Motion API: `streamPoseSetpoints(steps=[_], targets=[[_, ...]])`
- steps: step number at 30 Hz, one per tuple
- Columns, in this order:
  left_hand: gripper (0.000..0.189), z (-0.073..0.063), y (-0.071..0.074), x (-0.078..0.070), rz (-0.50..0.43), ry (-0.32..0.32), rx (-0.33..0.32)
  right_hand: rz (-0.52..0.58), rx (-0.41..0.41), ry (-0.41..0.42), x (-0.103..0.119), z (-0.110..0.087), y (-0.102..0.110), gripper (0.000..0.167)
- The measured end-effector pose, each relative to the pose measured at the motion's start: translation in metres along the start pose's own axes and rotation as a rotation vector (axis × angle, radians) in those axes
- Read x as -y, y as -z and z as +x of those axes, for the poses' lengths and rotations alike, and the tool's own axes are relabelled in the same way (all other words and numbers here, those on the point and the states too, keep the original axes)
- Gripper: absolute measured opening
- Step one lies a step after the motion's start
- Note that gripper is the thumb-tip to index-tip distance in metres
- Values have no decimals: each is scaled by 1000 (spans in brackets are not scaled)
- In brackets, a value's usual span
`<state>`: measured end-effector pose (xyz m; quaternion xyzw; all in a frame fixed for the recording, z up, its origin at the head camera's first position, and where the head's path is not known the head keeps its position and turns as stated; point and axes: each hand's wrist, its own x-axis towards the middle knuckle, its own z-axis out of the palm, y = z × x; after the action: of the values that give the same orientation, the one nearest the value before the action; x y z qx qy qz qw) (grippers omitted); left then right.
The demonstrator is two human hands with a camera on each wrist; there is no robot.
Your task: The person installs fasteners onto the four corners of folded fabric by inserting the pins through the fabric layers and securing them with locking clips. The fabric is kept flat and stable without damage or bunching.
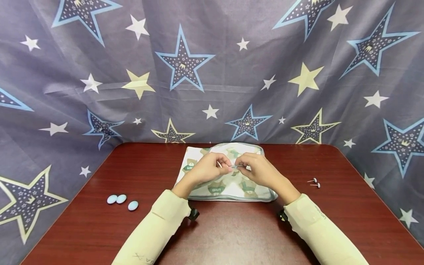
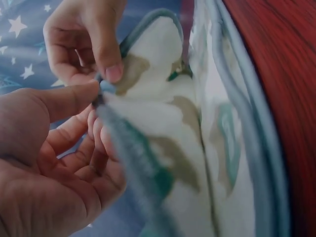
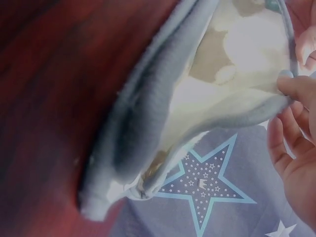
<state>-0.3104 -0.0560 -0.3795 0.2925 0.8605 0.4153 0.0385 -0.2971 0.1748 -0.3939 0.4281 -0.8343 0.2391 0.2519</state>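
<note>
A folded white blanket point(image 1: 228, 189) with bear prints and grey-blue edging lies at the table's middle. My left hand point(image 1: 210, 167) and right hand point(image 1: 256, 167) meet over it, fingertips close together. In the left wrist view the left thumb and fingers pinch the blanket's raised edging, and the right hand point(image 2: 89, 34) grips it just beyond. A small light-blue rounded piece point(image 2: 107, 87) shows between the fingertips, mostly hidden. The right wrist view shows the right hand point(image 3: 298, 143) pinching the edging, with the left hand point(image 3: 306, 44) beside it.
Three light-blue round caps point(image 1: 133, 205) lie on the dark red table point(image 1: 82, 228) at left. Two pins with white heads point(image 1: 318, 185) rest at right. A grey star-printed curtain point(image 1: 212, 73) hangs behind the table and along both sides.
</note>
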Motion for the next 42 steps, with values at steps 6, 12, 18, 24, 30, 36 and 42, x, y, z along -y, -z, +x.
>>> streamPoseSetpoints(steps=[6, 12, 18, 24, 30, 36, 42], targets=[[5, -9, 20, 8, 108, -79, 25, -9, 9, 6, 0, -1, 2, 18], [8, -35, 46, 29, 241, -79, 18, -14, 34, 12, 0, -2, 2, 17], [7, -65, 71, 51, 327, -57, 64, -23, 47, 33, 1, -3, 1, 16], [10, -96, 102, 72, 408, -47, 160, 0, 59, 57, 1, -2, 0, 16], [16, -124, 131, 85, 484, -23, 210, 25, 60, 78, 1, 0, 1, 15], [20, -147, 150, 103, 614, -15, 230, 31, 64, 77, -1, 1, 2, 15], [35, -166, 158, 110, 501, 14, 308, 43, 61, 83, -2, 1, 4, 15]])
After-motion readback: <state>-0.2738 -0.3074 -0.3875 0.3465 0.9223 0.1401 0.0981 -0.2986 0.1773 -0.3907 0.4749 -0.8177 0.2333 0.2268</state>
